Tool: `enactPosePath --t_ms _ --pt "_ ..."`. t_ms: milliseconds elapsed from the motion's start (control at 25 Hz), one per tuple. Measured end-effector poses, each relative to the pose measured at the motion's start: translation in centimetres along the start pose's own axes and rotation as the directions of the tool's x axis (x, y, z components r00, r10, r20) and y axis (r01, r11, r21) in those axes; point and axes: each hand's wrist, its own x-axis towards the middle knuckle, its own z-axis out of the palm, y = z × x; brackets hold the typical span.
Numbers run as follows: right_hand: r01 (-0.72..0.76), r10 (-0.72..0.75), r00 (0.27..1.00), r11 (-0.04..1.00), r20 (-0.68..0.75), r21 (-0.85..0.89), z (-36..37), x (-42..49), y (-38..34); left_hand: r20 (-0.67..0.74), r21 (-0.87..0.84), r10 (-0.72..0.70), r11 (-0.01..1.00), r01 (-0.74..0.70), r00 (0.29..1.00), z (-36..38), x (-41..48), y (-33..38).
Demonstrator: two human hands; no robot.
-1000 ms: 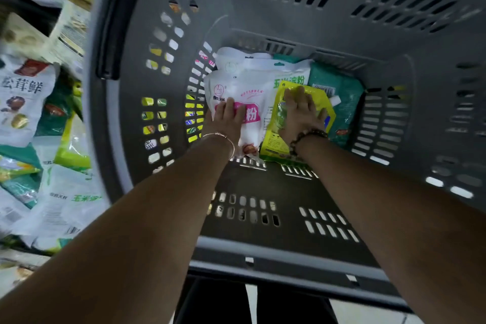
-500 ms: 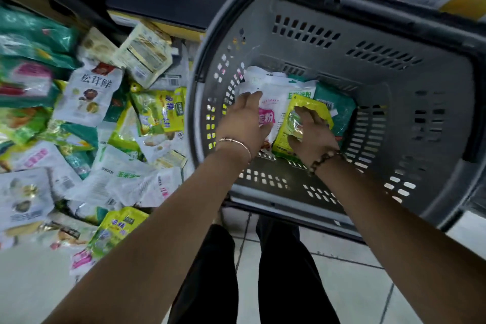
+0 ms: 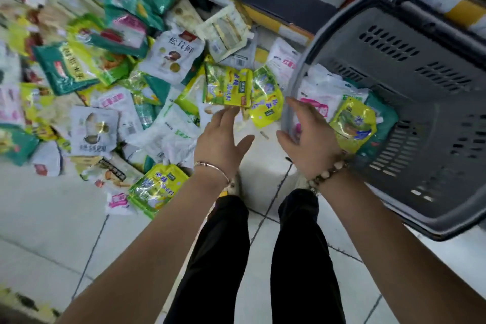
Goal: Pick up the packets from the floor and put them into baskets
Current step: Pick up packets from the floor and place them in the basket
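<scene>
Out of the basket (image 3: pixel 394 42) came the left hand (image 3: pixel 222 137) and right hand (image 3: pixel 306 139); both are spread, holding nothing, reaching to the pile (image 3: pixel 168 58) at 11 o'clock. Some packets (image 3: pixel 353 124) lie in the basket at 2 o'clock. Most are not yet lifted from the floor (image 3: pixel 47 218).

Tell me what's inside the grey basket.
The grey basket holds a yellow packet lying on a green packet, with white packets beside them. Anything underneath these is covered.

Dim indoor light, foil glare, motion blur at left edge
</scene>
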Motion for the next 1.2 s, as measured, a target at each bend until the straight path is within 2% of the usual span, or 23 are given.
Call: enactPosePath --t_ms 80,160,400,560,720,880,1000,1120,1200 --pt "0.050 -0.048 0.998 0.998 0.051 -0.029 2.2 0.1 -2.2 0.006 0.003 -0.080 0.997 0.080 0.997 -0.5 -0.9 -3.6" --pt "0.042 -0.038 0.992 0.999 0.117 -0.034 4.9 0.8 -3.6 0.014 0.005 -0.154 0.988 0.154 0.988 -0.4 -1.6 -7.2" --pt "-0.069 0.109 0.931 0.990 0.349 -0.125 14.4 3.9 -2.3 0.093 0.020 -0.372 0.928 0.372 0.923 3.8 -1.8 -16.6" --pt "-0.101 0.189 0.874 0.972 0.449 -0.212 21.4 6.2 1.1 0.137 0.139 -0.414 0.907 0.397 0.900 8.4 0.0 -22.1" --pt "-0.142 0.254 0.842 0.955 0.476 -0.260 27.8 8.3 5.0 0.208 0.289 -0.377 0.905 0.312 0.903 12.6 3.7 -27.1" --pt "-0.199 0.310 0.843 0.939 0.439 -0.282 32.0 11.0 9.1 0.207 0.448 -0.276 0.880 0.159 0.939 16.3 8.1 -30.9" --pt "-0.189 0.321 0.851 0.925 0.415 -0.329 33.8 13.5 11.5 0.206 0.570 -0.135 0.822 -0.007 0.969 18.7 10.7 -32.4" --pt "-0.184 0.311 0.875 0.922 0.370 -0.340 34.6 15.6 12.8 0.244 0.643 0.031 0.743 -0.185 0.969 20.5 12.0 -32.6" --pt "-0.208 0.314 0.892 0.924 0.326 -0.322 34.6 16.8 13.1 0.229 0.653 0.006 0.740 -0.158 0.973 21.4 12.6 -32.3"
